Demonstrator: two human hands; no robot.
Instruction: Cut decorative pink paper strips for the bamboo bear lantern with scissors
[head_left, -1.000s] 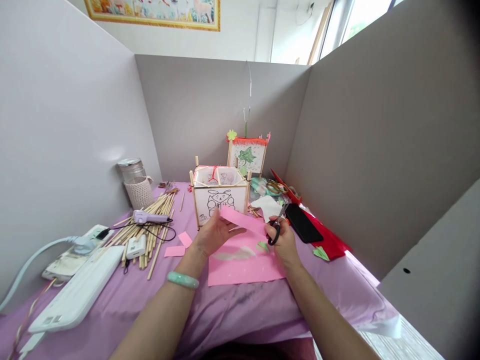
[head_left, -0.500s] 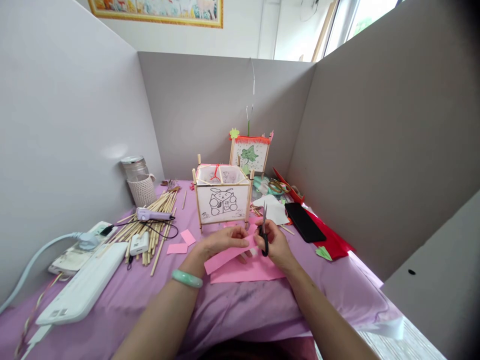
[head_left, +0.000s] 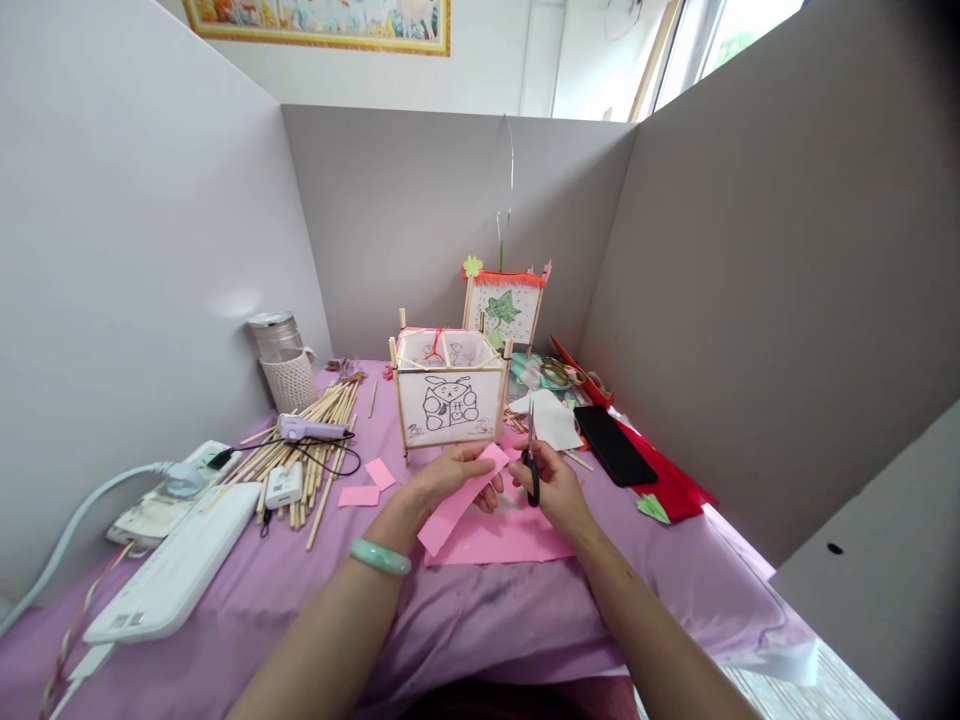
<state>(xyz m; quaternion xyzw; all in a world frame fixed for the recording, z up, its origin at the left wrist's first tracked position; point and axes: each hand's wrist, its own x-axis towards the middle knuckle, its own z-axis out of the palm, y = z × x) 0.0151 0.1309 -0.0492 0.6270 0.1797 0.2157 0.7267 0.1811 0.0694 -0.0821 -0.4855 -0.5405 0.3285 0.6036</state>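
Observation:
My left hand (head_left: pixel 454 476) grips a long strip of pink paper (head_left: pixel 457 508), pinched near its upper end and slanting down to the left. In my right hand (head_left: pixel 556 490) is a pair of black-handled scissors (head_left: pixel 532 465), blades pointing up and away from me. The scissors are just right of the strip and apart from it. Beneath both hands a larger pink sheet (head_left: pixel 499 545) lies on the purple cloth. Two small pink paper pieces (head_left: pixel 360 496) lie to the left. Straight ahead stands a stick-framed paper lantern (head_left: pixel 450 405) with a drawn animal on its front.
On the left are a bundle of wooden sticks (head_left: pixel 322 415), a glue gun (head_left: pixel 311 429), a white power strip (head_left: pixel 176 565) and a glass jar (head_left: pixel 281 360). A black phone (head_left: pixel 615 445) lies on red material (head_left: pixel 675 475) at right. Behind stands another lantern (head_left: pixel 502 305) with a leaf picture.
The pink strip has turned steeper, and its upper end has drawn away from the right hand. My left fingers have shifted along it. The view has moved slightly.

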